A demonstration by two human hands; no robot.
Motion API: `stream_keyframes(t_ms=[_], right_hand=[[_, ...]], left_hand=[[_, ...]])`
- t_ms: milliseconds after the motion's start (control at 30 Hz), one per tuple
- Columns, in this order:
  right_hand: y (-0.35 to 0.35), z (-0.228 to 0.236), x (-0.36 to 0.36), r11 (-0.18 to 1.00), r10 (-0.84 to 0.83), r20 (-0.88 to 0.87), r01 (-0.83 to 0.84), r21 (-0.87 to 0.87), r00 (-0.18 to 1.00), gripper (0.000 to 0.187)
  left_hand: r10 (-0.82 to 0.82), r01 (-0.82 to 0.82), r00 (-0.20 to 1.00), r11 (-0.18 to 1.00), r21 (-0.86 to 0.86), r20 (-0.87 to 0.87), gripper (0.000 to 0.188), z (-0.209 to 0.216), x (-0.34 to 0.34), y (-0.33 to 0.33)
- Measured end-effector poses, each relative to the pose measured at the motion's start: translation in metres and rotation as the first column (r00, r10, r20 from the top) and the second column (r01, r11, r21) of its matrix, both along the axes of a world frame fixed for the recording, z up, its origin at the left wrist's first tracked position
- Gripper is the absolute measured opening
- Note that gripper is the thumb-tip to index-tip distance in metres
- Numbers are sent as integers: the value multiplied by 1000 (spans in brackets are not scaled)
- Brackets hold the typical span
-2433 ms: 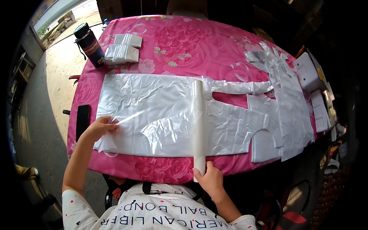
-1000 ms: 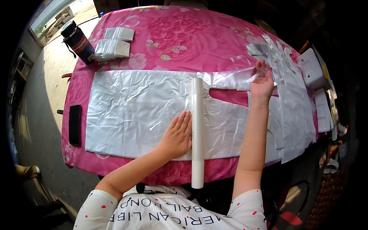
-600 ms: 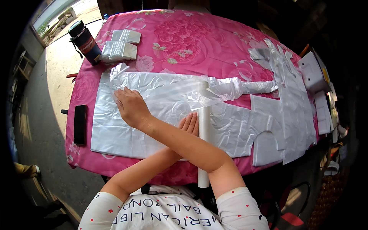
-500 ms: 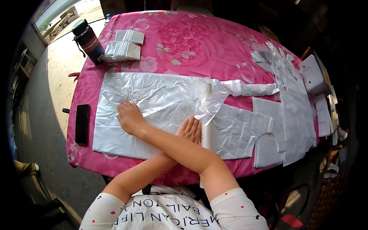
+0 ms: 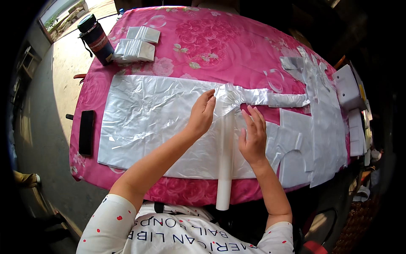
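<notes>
A large flat sheet of clear plastic film (image 5: 148, 122), folded like a plastic bag, lies across the left and middle of the table. A white tube (image 5: 224, 169) rests upright in the picture on the film, its near end jutting past the table's front edge. Crumpled film (image 5: 228, 96) gathers at the tube's far end. My left hand (image 5: 203, 113) hovers left of the tube, fingers stretched out, holding nothing. To the tube's right, my right hand (image 5: 253, 137) is open with its fingers apart, just below the crumpled film. Whether either touches the film is hard to tell.
More plastic pieces (image 5: 325, 139) spread over the table's right side, with a silvery strip (image 5: 287, 100) beside them. A black phone (image 5: 86, 133) lies at the left edge. A dark flask (image 5: 96, 40) and folded plastic packs (image 5: 135, 50) stand far left. White boxes (image 5: 349, 86) sit far right.
My crossed arms have come apart. The right hand moved from the left side of the film to the tube's right; the left hand moved farther up the tube. The tube's near end now shows.
</notes>
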State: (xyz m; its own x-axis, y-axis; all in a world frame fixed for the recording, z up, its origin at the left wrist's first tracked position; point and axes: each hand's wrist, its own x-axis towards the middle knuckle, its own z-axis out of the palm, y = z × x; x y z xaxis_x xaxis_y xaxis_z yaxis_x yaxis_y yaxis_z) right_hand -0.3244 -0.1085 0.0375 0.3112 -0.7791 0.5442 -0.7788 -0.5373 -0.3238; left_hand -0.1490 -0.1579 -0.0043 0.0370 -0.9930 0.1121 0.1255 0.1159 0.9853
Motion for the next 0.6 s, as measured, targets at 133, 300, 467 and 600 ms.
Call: stream_keyframes(t_ms=[133,300,467,600], right_hand=[[-75,-28,-10,999,-18,-105,13,-44,994,46],[-111,-42,-13,890,-266,-11,250,382,964,39],[-122,-23,-100,738,-675,733,121,664,92,47],[-55,-30,-115,852,-514,343,513,101,786,64]], left_hand=[[-16,15,998,1000,17,67,52,-9,-11,0],[-98,97,995,995,38,29,62,-16,-17,-4],[-174,229,961,935,270,-213,71,-27,-15,-15],[-130,258,931,895,363,-341,68,-10,-18,-18]])
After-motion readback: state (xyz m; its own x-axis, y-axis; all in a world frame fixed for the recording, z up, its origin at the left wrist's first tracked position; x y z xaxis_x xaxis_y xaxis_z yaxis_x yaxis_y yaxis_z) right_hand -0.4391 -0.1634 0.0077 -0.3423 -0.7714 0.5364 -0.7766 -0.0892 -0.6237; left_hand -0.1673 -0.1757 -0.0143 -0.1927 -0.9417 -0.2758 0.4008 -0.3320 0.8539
